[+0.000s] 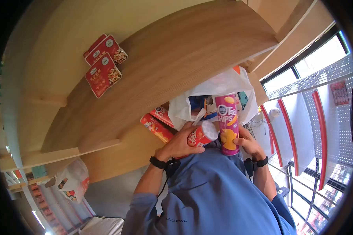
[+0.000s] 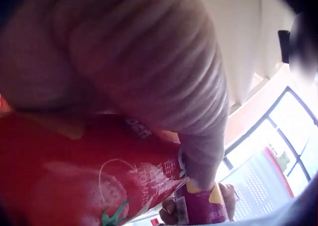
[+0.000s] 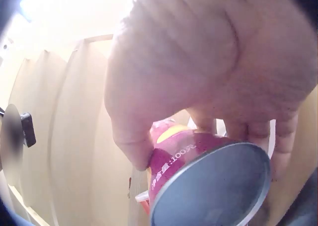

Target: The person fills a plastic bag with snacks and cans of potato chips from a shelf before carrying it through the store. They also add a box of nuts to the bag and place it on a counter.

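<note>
In the head view my left hand [image 1: 178,144] grips a red chip can [image 1: 199,136] with a translucent lid, held tilted in front of the torso. The red can [image 2: 94,171] fills the lower left of the left wrist view, with tomato artwork on its side. My right hand [image 1: 250,143] holds a purple chip can [image 1: 228,127] nearly upright, beside the red one. The right wrist view shows that can's metal base [image 3: 213,188], with thumb and fingers on either side. Behind both cans stands an open white plastic bag [image 1: 179,111] with packaged goods inside.
Several red nut packets [image 1: 103,74] lie on the curved wooden shelf [image 1: 184,43]. Red chip cans [image 1: 157,127] lie below its edge, left of the bag. Another filled plastic bag [image 1: 72,180] is at lower left. White display shelves [image 1: 302,129] with red edges stand at right.
</note>
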Demonstrator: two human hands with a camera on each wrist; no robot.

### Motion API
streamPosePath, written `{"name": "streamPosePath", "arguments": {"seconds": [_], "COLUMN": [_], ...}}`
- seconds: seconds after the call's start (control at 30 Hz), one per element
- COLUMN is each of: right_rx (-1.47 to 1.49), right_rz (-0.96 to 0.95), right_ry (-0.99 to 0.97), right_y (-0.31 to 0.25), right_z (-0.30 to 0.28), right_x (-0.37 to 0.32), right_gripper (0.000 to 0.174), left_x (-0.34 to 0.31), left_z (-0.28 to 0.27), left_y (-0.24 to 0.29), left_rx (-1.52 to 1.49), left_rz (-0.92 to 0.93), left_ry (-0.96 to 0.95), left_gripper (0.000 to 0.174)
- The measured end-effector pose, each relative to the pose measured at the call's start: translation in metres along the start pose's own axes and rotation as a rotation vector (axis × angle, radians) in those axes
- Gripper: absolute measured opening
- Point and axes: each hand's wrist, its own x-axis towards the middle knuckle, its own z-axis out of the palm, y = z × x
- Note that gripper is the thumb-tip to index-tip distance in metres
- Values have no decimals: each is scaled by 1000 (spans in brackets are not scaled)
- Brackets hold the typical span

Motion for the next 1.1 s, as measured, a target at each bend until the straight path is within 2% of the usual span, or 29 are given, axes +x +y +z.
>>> {"name": "streamPosePath", "arguments": {"seconds": [0.1, 0.17, 0.23, 0.3, 0.33, 0.37, 0.4, 0.43, 0.53, 0.63, 0.67, 0.73, 0.77, 0.83, 0.87, 0.9, 0.97, 1.0, 1.1], "right_rx": [-128, -150, -166, -313, -305, -231, -160, -157, -78, 359, 362, 416, 415, -174, -299, -305, -517, -650, -776], "right_rz": [46, 46, 42, 83, 82, 61, 39, 34, 47, 205, 200, -264, -264, -526, -551, -547, -500, -522, -490], "right_ry": [27, 31, 36, -19, -10, -72, -135, -130, -98, 127, 128, 321, 318, 497, 508, 504, 369, 391, 471], "right_y": [-20, -24, -31, -39, -39, -38, -40, -43, -58, -81, -85, -84, -78, -74, -70, -71, -69, -65, -54], "right_z": [-2, -6, -9, -4, 0, 6, 12, 18, 33, 34, 35, 34, 30, 24, 25, 29, 38, 43, 55], "right_x": [-13, -17, -20, -20, -14, -5, 4, 14, 46, 77, 88, 106, 110, 117, 112, 106, 99, 99, 105], "right_gripper": [80, 78, 76, 71, 71, 70, 70, 70, 75, 59, 59, 66, 66, 65, 66, 66, 70, 69, 64], "left_x": [7, 1, -15, -38, -51, -65, -76, -77, -77, -67, -65, -61, -59, -54, -53, -52, -50, -48, -42], "left_z": [8, 7, -8, -17, -19, -21, -28, -28, -29, -29, -25, -15, -14, -14, -16, -17, -18, -17, -12], "left_y": [1, 15, 44, 63, 61, 57, 49, 56, 72, 88, 95, 107, 104, 94, 94, 95, 93, 94, 96], "left_rx": [-59, -282, -269, -374, -493, -612, -553, -549, -727, -810, -805, -805, -804, -735, -727, -733, -775, -777, -759], "left_rz": [29, -81, -148, -196, -160, -125, -135, -133, 41, 56, 57, 49, 49, 102, 90, 91, 33, 30, 52], "left_ry": [0, 45, 44, 138, 157, 177, 137, 130, 174, 125, 121, 293, 296, 380, 360, 365, 312, 311, 244], "left_gripper": [77, 77, 81, 93, 99, 104, 107, 107, 104, 102, 102, 94, 94, 96, 98, 98, 101, 101, 99]}}
